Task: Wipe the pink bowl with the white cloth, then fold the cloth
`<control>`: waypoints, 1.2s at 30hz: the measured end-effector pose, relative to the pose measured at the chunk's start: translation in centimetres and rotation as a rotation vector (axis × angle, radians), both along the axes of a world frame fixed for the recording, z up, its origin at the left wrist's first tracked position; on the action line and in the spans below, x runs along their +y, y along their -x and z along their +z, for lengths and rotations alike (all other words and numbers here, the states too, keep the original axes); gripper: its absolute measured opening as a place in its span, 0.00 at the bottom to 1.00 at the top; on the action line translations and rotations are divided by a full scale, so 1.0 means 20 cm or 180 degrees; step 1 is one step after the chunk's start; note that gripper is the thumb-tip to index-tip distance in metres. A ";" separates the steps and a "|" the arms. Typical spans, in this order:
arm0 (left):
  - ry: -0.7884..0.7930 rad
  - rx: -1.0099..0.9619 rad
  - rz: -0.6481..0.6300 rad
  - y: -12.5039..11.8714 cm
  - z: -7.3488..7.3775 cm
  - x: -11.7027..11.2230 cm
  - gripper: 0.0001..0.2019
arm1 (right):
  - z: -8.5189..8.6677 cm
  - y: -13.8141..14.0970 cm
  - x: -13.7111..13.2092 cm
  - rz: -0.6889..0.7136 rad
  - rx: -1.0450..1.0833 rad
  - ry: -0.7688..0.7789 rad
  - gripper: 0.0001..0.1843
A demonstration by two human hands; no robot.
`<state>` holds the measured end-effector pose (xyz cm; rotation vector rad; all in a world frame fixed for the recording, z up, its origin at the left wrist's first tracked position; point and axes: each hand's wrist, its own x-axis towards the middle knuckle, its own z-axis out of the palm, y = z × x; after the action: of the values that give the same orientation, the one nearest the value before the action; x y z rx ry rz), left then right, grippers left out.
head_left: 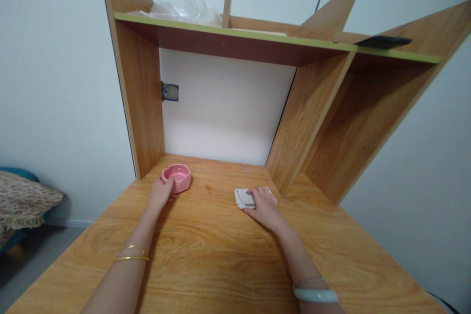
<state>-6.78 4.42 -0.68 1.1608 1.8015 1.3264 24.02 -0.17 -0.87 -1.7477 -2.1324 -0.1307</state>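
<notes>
In the head view, the left hand (161, 191) pinches the near left side of a pink bowl (183, 184), its thumb over the rim and inside. The bowl, with an angular outer wall, stands upright toward the back left of the wood-grain desktop (206, 245). The right hand (264, 207) lies on a folded pale cloth (243, 199), fingers bent over the top and thumb at the near edge; I cannot tell whether it grips the cloth or only presses on it. The cloth lies flat on the desktop, near the foot of an upright divider (294, 127), well apart from the bowl. Gold bracelets (131, 258) circle the left wrist, a pale bangle (315, 295) the right. Above, a green-edged shelf (235, 41) bears clear plastic (187, 12) at left and a flat black object (384, 41) at right
</notes>
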 end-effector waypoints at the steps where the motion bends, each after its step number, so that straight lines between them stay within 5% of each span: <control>1: 0.0069 -0.0138 -0.0031 0.00 0.00 0.00 0.17 | 0.00 -0.01 0.01 -0.0009 0.0005 0.0018 0.17; 4: 0.0209 -0.0377 -0.0036 0.00 0.01 0.00 0.18 | -0.01 -0.03 0.03 0.0024 0.0058 -0.0001 0.09; 11: 0.0201 -0.0830 -0.0217 -0.07 0.03 -0.01 0.20 | 0.00 0.01 0.03 -0.0112 0.0552 -0.0778 0.16; 18: 0.0148 -0.0973 -0.1382 -0.28 -0.02 -0.05 0.22 | 0.03 0.07 -0.02 -0.0163 0.0979 -0.1442 0.19; 23: -0.0151 -0.0171 -0.1805 -0.38 -0.05 -0.16 0.21 | 0.04 0.11 -0.05 0.0045 0.1027 -0.1424 0.18; 29: -0.0578 0.0651 -0.1767 -0.42 0.02 -0.24 0.21 | 0.03 0.17 -0.07 0.0440 0.0964 -0.1141 0.17; 36: -0.1066 0.0697 -0.1904 -0.45 0.00 -0.23 0.21 | 0.03 0.22 -0.08 0.0663 0.0722 -0.0829 0.14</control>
<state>2.18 -0.20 -0.58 1.9052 1.2267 1.1859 19.59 -1.69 -0.32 -1.3205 -2.0146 -0.1396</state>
